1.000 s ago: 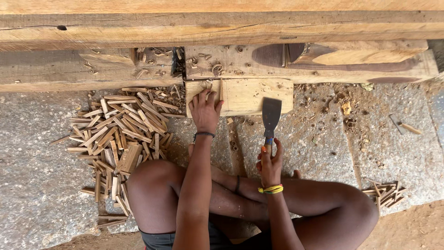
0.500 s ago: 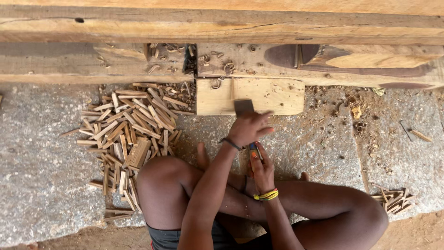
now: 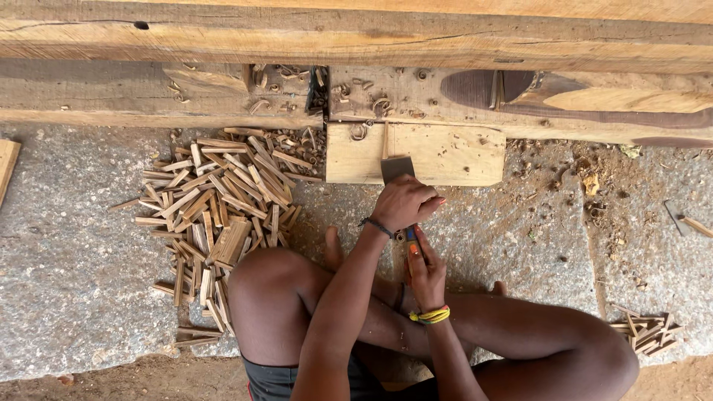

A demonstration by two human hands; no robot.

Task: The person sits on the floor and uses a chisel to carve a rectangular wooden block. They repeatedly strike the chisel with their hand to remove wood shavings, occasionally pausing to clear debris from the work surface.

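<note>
Chisel (image 3: 397,168): broad grey blade on pale wood block (image 3: 445,152) (handle mostly hidden).
Left hand (image 3: 405,204): clenched over chisel.
Right hand (image 3: 427,271): grasping its handle.

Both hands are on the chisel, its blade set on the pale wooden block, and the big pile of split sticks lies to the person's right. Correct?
Not quite: the head view shows the pile of split sticks on the person's left. The rest holds: left hand and right hand on the chisel, blade on the pale block.

One view only — a head-worn camera looking almost straight down, fairly near, over the seated person's knees to the stone floor (image 3: 67,267) and timber beam (image 3: 356,41).
</note>
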